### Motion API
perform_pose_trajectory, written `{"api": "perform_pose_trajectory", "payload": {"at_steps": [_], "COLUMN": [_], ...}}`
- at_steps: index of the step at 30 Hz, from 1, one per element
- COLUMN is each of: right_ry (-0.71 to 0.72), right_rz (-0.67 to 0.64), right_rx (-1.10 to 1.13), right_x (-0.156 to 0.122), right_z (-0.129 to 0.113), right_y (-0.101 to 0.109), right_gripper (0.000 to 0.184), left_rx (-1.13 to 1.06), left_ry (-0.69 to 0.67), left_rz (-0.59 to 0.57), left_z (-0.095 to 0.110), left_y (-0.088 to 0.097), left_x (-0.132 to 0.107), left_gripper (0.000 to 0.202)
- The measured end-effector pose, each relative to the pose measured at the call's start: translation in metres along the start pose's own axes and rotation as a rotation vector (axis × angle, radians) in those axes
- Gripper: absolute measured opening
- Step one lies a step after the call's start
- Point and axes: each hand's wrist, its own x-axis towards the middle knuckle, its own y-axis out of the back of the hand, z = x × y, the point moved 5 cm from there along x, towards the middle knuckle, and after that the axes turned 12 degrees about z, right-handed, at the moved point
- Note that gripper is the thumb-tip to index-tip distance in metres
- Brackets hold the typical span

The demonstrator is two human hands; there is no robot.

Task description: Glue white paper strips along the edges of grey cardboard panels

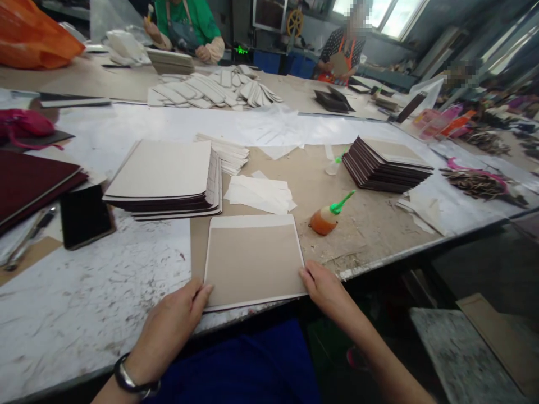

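Observation:
A flat beige panel (255,264) with pale borders lies at the table's front edge, between my two hands. My left hand (179,314) pinches its lower left corner, thumb on top. At the right side, near the lower corner, my right hand (322,280) grips it the same way. The fingers under the panel are hidden. Just beyond it lie loose white paper strips (261,193). To the right rests a squeeze bottle (324,220) with orange contents and a green nozzle. A stack of pale-topped, dark-edged panels (168,171) stands to the left.
Another panel stack (387,163) stands at the right, near a second green-tipped bottle (334,164). A phone (86,216) and dark red panels (33,182) lie left. Padded pale pieces (214,87) are heaped on the far table, where two people work. The table edge (349,273) runs before me.

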Motion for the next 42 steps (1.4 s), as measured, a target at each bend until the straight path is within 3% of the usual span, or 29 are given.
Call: {"api": "perform_pose_trajectory", "payload": {"at_steps": [14, 28, 42], "right_ry": [0.011, 0.025, -0.017], "right_rz": [0.024, 0.043, -0.008], "right_rx": [0.048, 0.134, 0.123], "right_x": [0.002, 0.005, 0.006], "right_z": [-0.001, 0.01, 0.009], "right_y": [0.005, -0.006, -0.005], "right_gripper": [0.022, 0.023, 0.024], "left_rx": [0.032, 0.054, 0.059], "left_ry": [-0.003, 0.014, 0.026], "left_rz": [0.023, 0.061, 0.074], "left_z": [0.004, 0.007, 0.005], "left_y": [0.005, 0.008, 0.007], "left_x": [-0.001, -0.004, -0.006], "left_gripper": [0.024, 0.023, 0.024]}}
